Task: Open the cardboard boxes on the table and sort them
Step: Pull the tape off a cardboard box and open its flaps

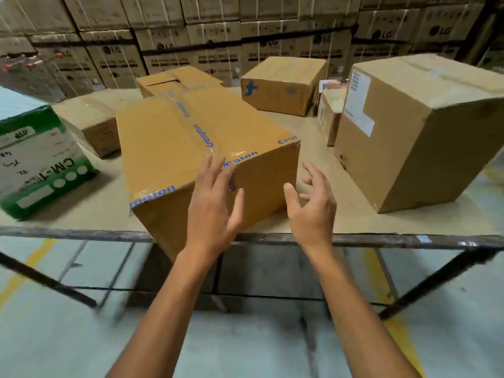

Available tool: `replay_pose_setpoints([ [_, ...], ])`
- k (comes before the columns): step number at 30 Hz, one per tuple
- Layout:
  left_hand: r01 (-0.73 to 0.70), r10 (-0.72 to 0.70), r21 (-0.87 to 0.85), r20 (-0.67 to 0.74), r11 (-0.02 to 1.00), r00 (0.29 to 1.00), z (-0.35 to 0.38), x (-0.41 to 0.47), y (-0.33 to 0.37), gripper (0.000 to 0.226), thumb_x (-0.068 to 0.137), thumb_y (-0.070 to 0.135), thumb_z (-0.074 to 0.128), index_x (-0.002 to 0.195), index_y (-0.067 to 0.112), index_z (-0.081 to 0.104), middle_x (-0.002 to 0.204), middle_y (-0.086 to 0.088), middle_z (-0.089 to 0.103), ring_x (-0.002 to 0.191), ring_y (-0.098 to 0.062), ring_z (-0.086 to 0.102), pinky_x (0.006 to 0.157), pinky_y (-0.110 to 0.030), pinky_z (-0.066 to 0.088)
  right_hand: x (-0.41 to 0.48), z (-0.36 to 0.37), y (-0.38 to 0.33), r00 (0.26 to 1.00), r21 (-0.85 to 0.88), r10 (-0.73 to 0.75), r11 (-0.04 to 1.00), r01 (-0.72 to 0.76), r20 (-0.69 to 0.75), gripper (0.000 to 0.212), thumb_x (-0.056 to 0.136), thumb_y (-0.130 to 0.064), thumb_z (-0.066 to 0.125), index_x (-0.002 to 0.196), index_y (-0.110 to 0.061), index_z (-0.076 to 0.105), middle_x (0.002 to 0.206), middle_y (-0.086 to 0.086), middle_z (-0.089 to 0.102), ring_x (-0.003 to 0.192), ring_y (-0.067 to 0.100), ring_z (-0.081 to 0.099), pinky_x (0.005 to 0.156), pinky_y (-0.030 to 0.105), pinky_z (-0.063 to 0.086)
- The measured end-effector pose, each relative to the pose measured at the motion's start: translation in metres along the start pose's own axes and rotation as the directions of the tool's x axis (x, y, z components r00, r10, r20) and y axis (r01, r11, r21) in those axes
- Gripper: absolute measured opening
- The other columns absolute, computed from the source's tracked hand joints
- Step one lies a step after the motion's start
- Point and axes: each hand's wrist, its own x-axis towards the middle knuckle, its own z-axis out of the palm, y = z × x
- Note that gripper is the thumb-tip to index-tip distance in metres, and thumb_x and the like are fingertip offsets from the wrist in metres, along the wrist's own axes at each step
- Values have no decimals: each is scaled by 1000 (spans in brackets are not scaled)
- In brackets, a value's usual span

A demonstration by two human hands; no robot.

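Crowding a worn table (354, 222), cardboard boxes (191, 143), cartons (163, 50) stacked behind, left hand (215, 203), right hand (313, 205), grip wide.

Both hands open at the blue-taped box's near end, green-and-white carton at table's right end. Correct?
No: the head view shows the green-and-white carton at the table's left end. The left hand and right hand are open at the blue-taped box's near end.

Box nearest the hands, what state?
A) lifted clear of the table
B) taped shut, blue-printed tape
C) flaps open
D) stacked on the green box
B: the box rests on the table, its top flaps closed, with blue-printed tape running along the centre seam and the near edges.
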Motion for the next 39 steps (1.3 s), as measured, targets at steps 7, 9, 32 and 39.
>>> replay_pose_setpoints([
  [7, -133, 103, 149, 192, 980, 976, 13, 0, -28, 26, 91, 24, 56, 108, 9, 68, 153, -16, 41, 152, -37, 12, 120, -55, 15, -27, 12, 40, 946, -168, 306, 943, -286, 108, 50, 88, -23, 65, 137, -20, 55, 137, -1, 57, 112, 17, 59, 99, 43, 50],
  [9, -172, 137, 160, 210, 972, 968, 16, 14, -34, 25, 91, 25, 54, 106, 10, 67, 153, -17, 41, 152, -38, 12, 120, -57, 16, -29, 14, 50, 925, -229, 353, 920, -316, 141, 48, 90, -20, 65, 137, -20, 55, 136, 0, 57, 114, 18, 59, 101, 37, 47],
  [32, -37, -250, 607, 382, 794, 889, 192, 147, -3, 76, 91, 76, 17, 149, 31, 34, 155, -17, 35, 142, -36, 31, 110, -58, 28, 76, 68, 207, 649, -209, 591, 795, -570, 478, 63, 90, 2, 55, 148, -14, 39, 138, 7, 53, 126, 27, 52, 101, 36, 44],
  [39, 102, -359, 676, 252, 729, 899, 196, 149, 3, 100, 78, 89, 11, 148, 23, 39, 153, -21, 37, 139, -42, 32, 105, -58, 29, 54, 101, 250, 703, -396, 523, 846, -357, 482, 40, 67, -27, 62, 105, -21, 50, 94, 2, 60, 89, 27, 56, 75, 46, 53],
])
